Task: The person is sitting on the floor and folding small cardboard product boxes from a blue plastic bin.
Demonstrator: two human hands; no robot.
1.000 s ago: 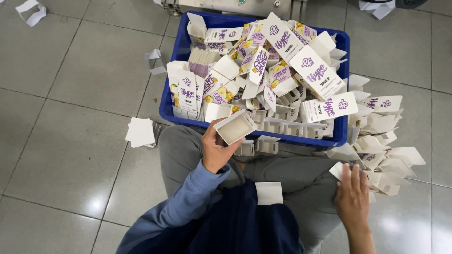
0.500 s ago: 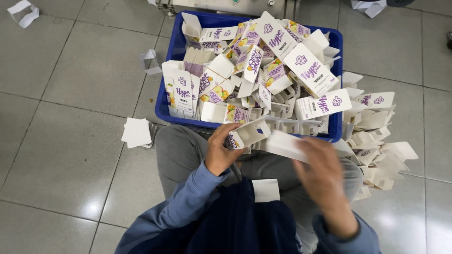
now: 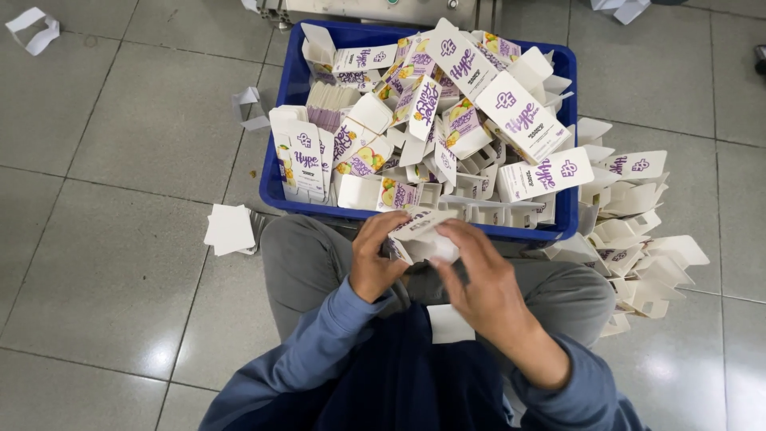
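Observation:
I sit on the floor with a blue crate (image 3: 288, 88) in front of my knees. It is heaped with small white-and-purple cardboard cartons (image 3: 447, 120), many with open flaps. My left hand (image 3: 377, 257) grips a small open carton (image 3: 423, 238) just below the crate's near rim. My right hand (image 3: 485, 286) is on the same carton from the right, its fingers pressing the white insert piece against the carton's open end. A white card (image 3: 448, 326) lies on my lap below the hands.
A pile of folded white cartons (image 3: 638, 239) spreads on the tiles right of the crate. A small stack of white cards (image 3: 230, 228) lies left of my knee. Scraps of card (image 3: 249, 105) lie on the grey tiled floor. A metal machine base (image 3: 375, 8) stands behind the crate.
My right hand left the pile at the right, carried a white piece leftward and now meets the carton. My left hand turned the carton and stayed in place.

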